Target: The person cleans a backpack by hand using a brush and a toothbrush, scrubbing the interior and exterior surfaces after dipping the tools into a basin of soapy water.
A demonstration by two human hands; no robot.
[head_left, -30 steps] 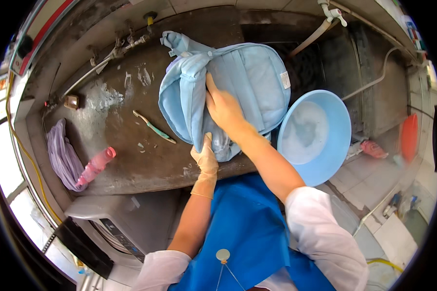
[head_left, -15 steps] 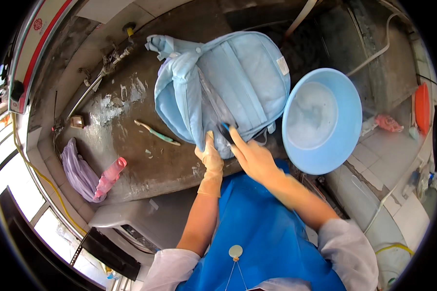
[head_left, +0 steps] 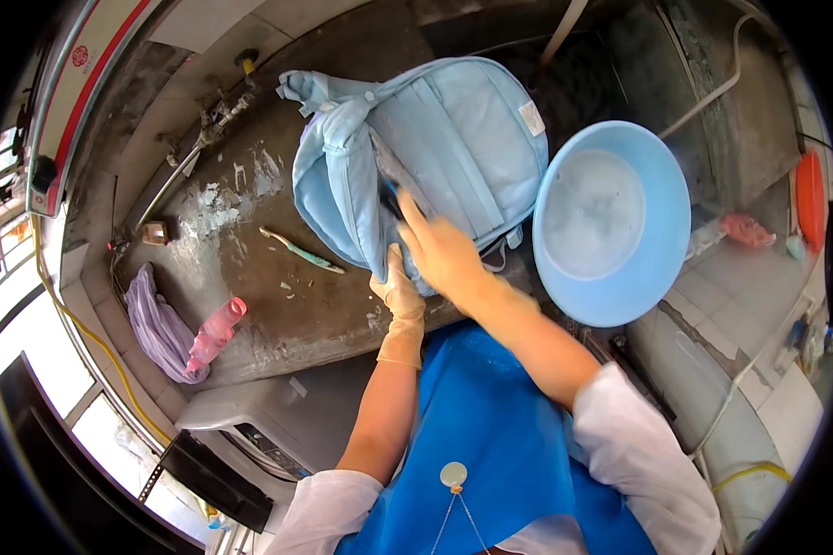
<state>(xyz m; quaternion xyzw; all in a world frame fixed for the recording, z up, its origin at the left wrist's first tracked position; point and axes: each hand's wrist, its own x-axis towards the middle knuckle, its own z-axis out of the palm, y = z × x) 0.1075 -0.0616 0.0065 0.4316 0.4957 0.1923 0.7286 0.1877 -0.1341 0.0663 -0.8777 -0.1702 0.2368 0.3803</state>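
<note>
With the gloved left hand [head_left: 401,298] pinching the near edge of the light-blue backpack [head_left: 435,157] on the wet concrete surface [head_left: 278,296] and the right hand [head_left: 444,252] closed on a dark brush [head_left: 391,196], hard strokes could tear that grip loose and shove the backpack into the blue basin [head_left: 611,222].

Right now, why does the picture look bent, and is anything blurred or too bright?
Head view: fisheye bends the concrete counter edges; black rim around; the right hand on the light-blue backpack is slightly motion-blurred; daylight washes out the lower left corner.
</note>
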